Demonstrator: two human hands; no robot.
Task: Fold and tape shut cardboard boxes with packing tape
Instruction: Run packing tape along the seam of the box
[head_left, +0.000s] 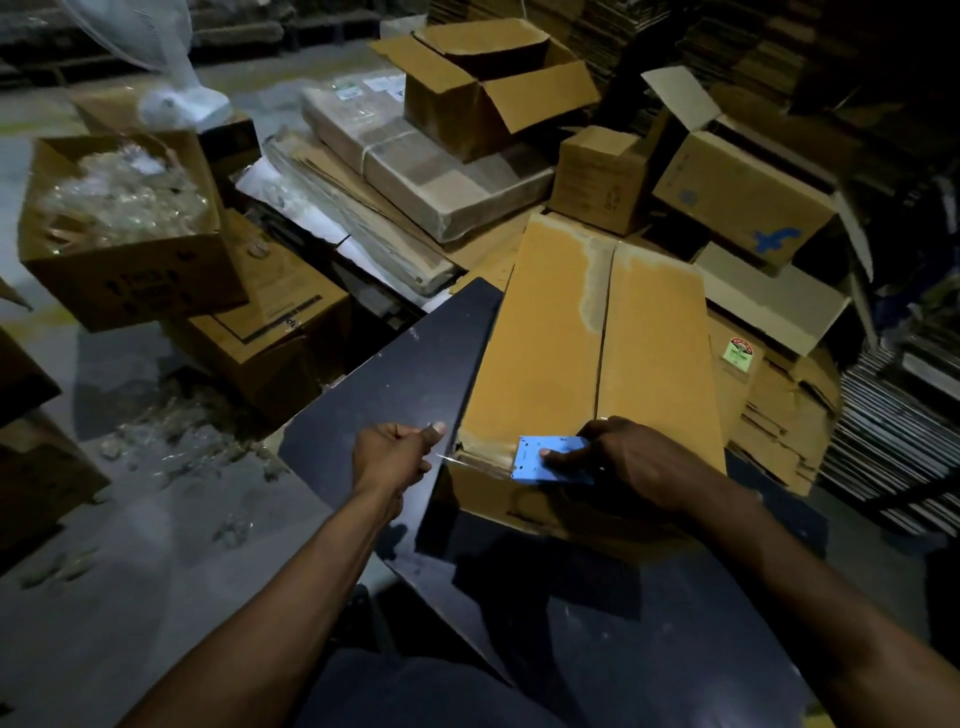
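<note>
— Two hands, doing what?
— Left hand (395, 457) pinches a clear tape strip (448, 458); right hand (621, 462) grips one blue tape dispenser (551, 460).
— The box?
— One closed cardboard box (597, 353) on the dark bench (405, 374), long axis pointing away.

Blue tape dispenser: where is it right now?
Head view, lower centre-right: the blue tape dispenser sits in the right hand at the near edge of the cardboard box.
</note>
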